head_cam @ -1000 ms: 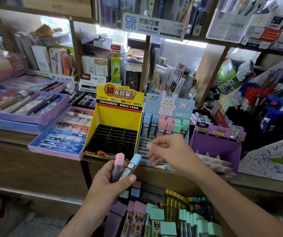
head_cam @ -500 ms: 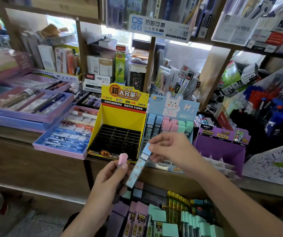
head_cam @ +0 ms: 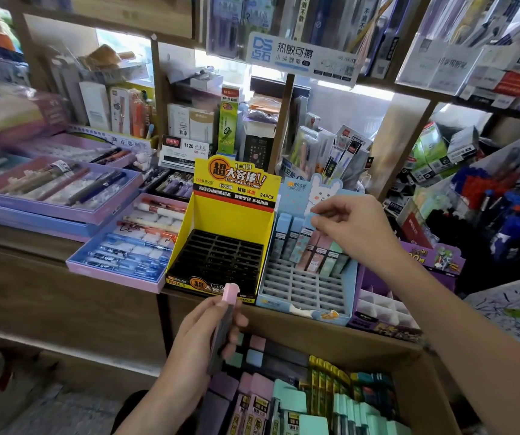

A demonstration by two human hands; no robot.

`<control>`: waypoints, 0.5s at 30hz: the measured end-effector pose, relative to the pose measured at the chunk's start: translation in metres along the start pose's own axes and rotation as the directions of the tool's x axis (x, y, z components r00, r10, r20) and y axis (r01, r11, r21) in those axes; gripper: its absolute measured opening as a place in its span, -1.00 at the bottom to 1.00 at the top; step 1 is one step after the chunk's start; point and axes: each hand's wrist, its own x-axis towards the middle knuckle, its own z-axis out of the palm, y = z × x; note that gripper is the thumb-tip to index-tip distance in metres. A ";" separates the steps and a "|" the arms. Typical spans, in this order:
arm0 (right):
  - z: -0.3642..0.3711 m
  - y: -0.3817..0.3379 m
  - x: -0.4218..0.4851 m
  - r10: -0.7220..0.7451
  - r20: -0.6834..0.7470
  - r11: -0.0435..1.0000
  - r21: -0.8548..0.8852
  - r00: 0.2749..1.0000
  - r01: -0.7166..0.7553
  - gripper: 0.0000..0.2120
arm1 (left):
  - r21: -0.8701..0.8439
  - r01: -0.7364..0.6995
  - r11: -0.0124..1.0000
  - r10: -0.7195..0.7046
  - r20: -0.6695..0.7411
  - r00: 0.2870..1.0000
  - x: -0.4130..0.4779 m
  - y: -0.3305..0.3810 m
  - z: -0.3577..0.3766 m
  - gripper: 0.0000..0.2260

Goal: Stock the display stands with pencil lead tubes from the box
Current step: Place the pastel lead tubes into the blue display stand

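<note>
Slotting in: my right hand (head_cam: pixel 356 229) pinches the blue-capped tube (head_cam: pixel 309 229) by its top between thumb and forefinger, the other fingers curled, at the back row of the blue stand (head_cam: pixel 302 293).
Waiting its turn: my left hand (head_cam: pixel 202 337) is wrapped round the pink-capped tube (head_cam: pixel 225 315), cap up, just in front of the yellow stand (head_cam: pixel 230 221), whose black grid holds no tubes.
Relation that matters: the blue tube's long axis stands near upright, leaning back like its neighbours. Its slot should lie straight below my fingertips, between the seated blue tubes and the pink ones. The right hand is the one at that stand; the left hangs lower, closer to me.
Supply: the box (head_cam: pixel 425 381) sits below the counter (head_cam: pixel 299 324), beneath both hands.
Hard to tell: whether the tube's foot has entered its slot. My fingers cover the cap, my left palm hides most of the pink tube's body, and the box is cut off at the bottom.
</note>
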 end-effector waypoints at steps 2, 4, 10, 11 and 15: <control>0.003 0.004 0.005 -0.013 -0.007 1.000 -0.016 1.000 0.013 -0.87 | -0.018 0.003 1.000 -0.003 -0.003 1.000 0.002 -0.001 0.000 -0.69; 0.007 0.007 0.007 -0.023 -0.011 0.999 -0.037 1.000 0.022 -0.85 | -0.043 0.013 0.999 -0.014 -0.012 1.000 0.003 -0.002 -0.001 -0.70; 0.016 0.015 0.008 -0.042 -0.036 0.998 -0.048 0.998 0.041 -0.77 | -0.022 0.002 1.000 -0.002 -0.014 1.000 0.003 -0.003 -0.002 -0.74; 0.017 0.016 0.008 -0.045 -0.042 0.998 -0.046 0.998 0.043 -0.79 | -0.014 -0.007 1.000 0.007 -0.009 1.000 0.002 -0.003 -0.001 -0.74; 0.021 0.017 0.007 -0.045 -0.033 0.996 -0.078 0.998 0.042 -0.93 | -0.011 -0.017 1.000 0.017 -0.011 1.000 0.003 -0.004 -0.002 -0.75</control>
